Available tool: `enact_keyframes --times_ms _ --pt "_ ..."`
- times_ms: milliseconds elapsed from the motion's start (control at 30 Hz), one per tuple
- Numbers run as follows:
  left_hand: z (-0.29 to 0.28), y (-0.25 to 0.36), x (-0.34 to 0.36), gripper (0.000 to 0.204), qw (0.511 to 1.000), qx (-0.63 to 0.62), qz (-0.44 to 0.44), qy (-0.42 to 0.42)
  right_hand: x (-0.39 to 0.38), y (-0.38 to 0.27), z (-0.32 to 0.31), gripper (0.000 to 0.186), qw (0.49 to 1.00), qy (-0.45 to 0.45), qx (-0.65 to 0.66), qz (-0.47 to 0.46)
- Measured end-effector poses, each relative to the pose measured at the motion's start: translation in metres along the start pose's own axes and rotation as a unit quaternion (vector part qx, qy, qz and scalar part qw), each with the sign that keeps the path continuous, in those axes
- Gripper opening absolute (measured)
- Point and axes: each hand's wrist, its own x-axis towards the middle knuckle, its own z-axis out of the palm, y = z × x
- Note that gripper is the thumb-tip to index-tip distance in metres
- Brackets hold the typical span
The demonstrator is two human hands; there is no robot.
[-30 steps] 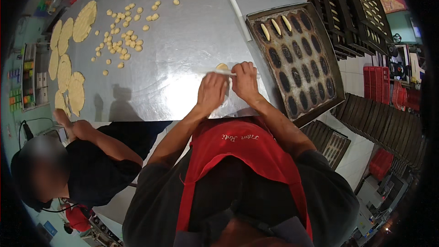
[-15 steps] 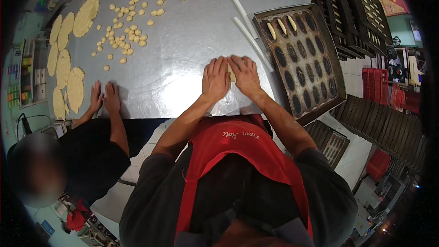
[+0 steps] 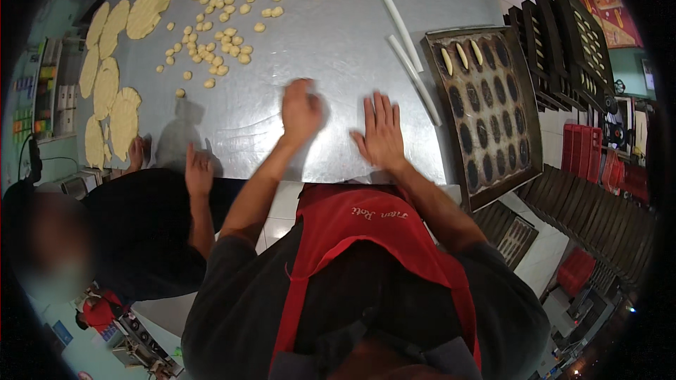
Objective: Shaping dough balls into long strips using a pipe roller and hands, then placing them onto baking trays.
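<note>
My left hand [image 3: 301,114] is above the steel table, its fingers curled in and slightly blurred; whatever it may hold is hidden. To its right, my right hand [image 3: 382,134] lies palm down near the front edge, fingers stretched and thumb apart. No dough shows around or under it. Small round dough balls [image 3: 224,49] are scattered over the table to the far left of my hands. Right of my right hand stands a dark baking tray [image 3: 459,163] with oval hollows; three thin dough sticks [image 3: 462,56] lie in its far row.
Two white rods [image 3: 412,74] lie beside the tray. Flat dough sheets [image 3: 124,123] line the table's left side. A co-worker's hand [image 3: 199,172] is over the front edge at left. Stacked dark trays [image 3: 595,214] and a red crate [image 3: 581,151] stand at right.
My hands, earlier side by side over a small piece of dough, have parted: the left moved left and curled, the right spread flat. That dough is out of sight. The co-worker's hands have moved apart.
</note>
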Motion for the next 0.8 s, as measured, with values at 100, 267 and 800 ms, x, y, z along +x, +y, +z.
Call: enact_keyframes --times_ms 100,267,800 --pt "-0.039 -0.094 0.051 0.037 0.988 0.105 -0.056 0.101 -0.023 -0.022 -0.019 0.09 0.993 -0.106 -0.051 0.026" --pt "-0.061 -0.187 0.117 0.04 0.928 0.303 -0.207 0.06 0.076 0.003 -0.012 0.08 0.999 0.011 -0.019 0.039" --pt "-0.018 0.017 -0.038 0.017 0.948 -0.226 -0.224 -0.003 0.047 0.199 -0.096 0.016 0.758 0.24 0.558 0.238"
